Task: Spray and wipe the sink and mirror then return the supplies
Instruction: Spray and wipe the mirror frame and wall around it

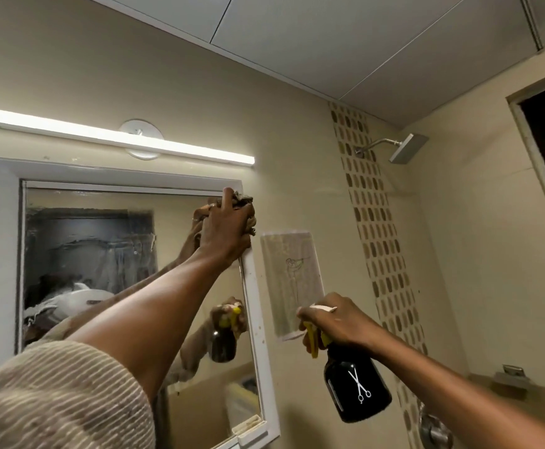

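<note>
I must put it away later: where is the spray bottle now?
The spray bottle is in the right hand, lower right of the head view, right of the mirror.

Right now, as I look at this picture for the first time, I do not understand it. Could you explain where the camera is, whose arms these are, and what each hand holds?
There is no machine here. One person wears a wide-angle camera on the head, so you see their own two bare arms reaching forward and up in a bathroom.

The left hand presses a crumpled cloth against the top right corner of the mirror, which has a white frame. The glass looks smeared and streaky in its upper left part. The mirror also reflects both arms, which is why you seem to see extra hands.

The right hand holds a dark spray bottle with a yellow trigger and a white scissors drawing on it.

Above the mirror a light bar glows. A shower head is on the wall to the right.
</note>
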Tool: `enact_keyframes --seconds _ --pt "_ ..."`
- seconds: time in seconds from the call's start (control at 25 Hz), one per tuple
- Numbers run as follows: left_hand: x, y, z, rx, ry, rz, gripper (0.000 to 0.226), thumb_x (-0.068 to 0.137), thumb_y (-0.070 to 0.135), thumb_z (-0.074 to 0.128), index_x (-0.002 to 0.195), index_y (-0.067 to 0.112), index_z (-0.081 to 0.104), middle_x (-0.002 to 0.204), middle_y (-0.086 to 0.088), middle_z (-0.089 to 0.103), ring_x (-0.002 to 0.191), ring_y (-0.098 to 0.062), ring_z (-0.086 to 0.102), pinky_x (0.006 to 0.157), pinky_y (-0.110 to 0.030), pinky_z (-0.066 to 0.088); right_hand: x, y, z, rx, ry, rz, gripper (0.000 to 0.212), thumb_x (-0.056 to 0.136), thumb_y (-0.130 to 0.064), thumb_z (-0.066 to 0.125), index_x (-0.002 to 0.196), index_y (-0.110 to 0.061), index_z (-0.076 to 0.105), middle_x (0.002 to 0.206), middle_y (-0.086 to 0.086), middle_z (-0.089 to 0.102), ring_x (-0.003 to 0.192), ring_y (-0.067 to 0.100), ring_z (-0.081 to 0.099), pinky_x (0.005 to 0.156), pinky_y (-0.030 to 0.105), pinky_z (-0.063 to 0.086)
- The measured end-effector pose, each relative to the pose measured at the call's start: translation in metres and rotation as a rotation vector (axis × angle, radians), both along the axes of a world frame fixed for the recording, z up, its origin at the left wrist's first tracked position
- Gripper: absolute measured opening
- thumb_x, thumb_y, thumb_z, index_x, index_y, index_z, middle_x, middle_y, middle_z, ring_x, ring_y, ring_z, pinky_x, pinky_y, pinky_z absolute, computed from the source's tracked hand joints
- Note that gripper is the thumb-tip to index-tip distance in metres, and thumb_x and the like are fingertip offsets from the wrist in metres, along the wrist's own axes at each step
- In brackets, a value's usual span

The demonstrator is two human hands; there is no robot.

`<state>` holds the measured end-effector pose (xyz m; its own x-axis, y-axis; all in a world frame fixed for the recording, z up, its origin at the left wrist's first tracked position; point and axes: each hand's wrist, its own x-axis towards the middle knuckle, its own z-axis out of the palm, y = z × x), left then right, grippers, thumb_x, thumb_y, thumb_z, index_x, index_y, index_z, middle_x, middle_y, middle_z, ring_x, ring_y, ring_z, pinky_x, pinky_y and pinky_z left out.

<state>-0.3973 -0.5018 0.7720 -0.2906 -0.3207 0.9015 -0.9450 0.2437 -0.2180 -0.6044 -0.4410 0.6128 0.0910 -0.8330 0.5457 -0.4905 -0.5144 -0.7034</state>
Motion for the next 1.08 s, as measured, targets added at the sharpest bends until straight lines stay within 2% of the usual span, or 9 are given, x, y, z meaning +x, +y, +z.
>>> enact_keyframes --seconds 0.12,0.28,0.4,0.52,0.64,0.88,1.08 --pt "-0.006 -0.004 0.021 -0.122 -0.015 0.091 0.038 0.077 0.025 0.078 0.108 0.025 0.057 0.139 -0.012 0.033 0.121 -0.039 0.039 0.089 -0.054 0.047 -0.001 0.001 0.005 -0.099 -0.016 -0.009 0.040 0.102 -0.033 0.061 0.081 -0.004 0.080 0.071 0.008 0.081 0.063 0.015 0.077 0.060 0.031 0.060" --pt "-0.007 0.001 0.071 -0.156 0.037 0.161 0.043 0.077 0.032 0.077 0.113 0.022 0.056 0.135 -0.012 0.036 0.121 -0.039 0.038 0.093 -0.054 0.040 0.001 0.005 0.006 -0.178 -0.048 0.007 0.040 0.104 -0.036 0.061 0.080 -0.009 0.079 0.069 0.005 0.080 0.063 0.012 0.078 0.057 0.018 0.053" --pt "-0.006 -0.007 0.072 -0.115 -0.042 0.207 0.042 0.075 0.040 0.077 0.111 0.025 0.061 0.134 -0.009 0.036 0.123 -0.037 0.035 0.094 -0.053 0.038 0.002 0.002 0.009 -0.219 -0.128 -0.005 0.039 0.104 -0.034 0.061 0.082 -0.008 0.080 0.069 0.005 0.080 0.065 0.015 0.078 0.059 0.019 0.055" --pt "-0.010 -0.018 0.038 -0.077 -0.113 0.230 0.042 0.074 0.048 0.075 0.110 0.030 0.062 0.139 -0.008 0.033 0.126 -0.037 0.033 0.096 -0.053 0.035 0.001 -0.003 0.016 -0.227 -0.192 -0.089 0.043 0.104 -0.037 0.058 0.080 -0.009 0.081 0.069 0.003 0.081 0.065 0.014 0.077 0.067 0.027 0.058" --pt "-0.013 -0.019 0.002 -0.050 -0.161 0.286 0.046 0.075 0.052 0.072 0.115 0.031 0.062 0.145 -0.008 0.028 0.129 -0.038 0.034 0.096 -0.052 0.034 0.003 -0.002 0.025 -0.203 -0.279 -0.116 0.046 0.104 -0.039 0.057 0.079 -0.009 0.080 0.070 0.002 0.081 0.065 0.013 0.076 0.069 0.031 0.058" --pt "-0.011 -0.007 -0.098 0.062 -0.225 0.218 0.039 0.080 0.042 0.067 0.117 0.029 0.062 0.148 -0.008 0.027 0.128 -0.035 0.032 0.100 -0.053 0.034 0.015 0.006 0.039 -0.232 -0.400 -0.052 0.043 0.101 -0.040 0.059 0.079 -0.009 0.079 0.073 0.009 0.082 0.079 0.032 0.081 0.083 0.049 0.062" --pt "-0.010 -0.005 -0.183 0.170 -0.289 0.202 0.046 0.085 0.038 0.064 0.128 0.026 0.056 0.154 -0.009 0.021 0.135 -0.036 0.023 0.109 -0.056 0.010 0.021 0.018 0.033 -0.212 -0.401 -0.078 0.042 0.102 -0.041 0.060 0.083 -0.008 0.079 0.074 0.008 0.082 0.080 0.028 0.082 0.086 0.048 0.064"
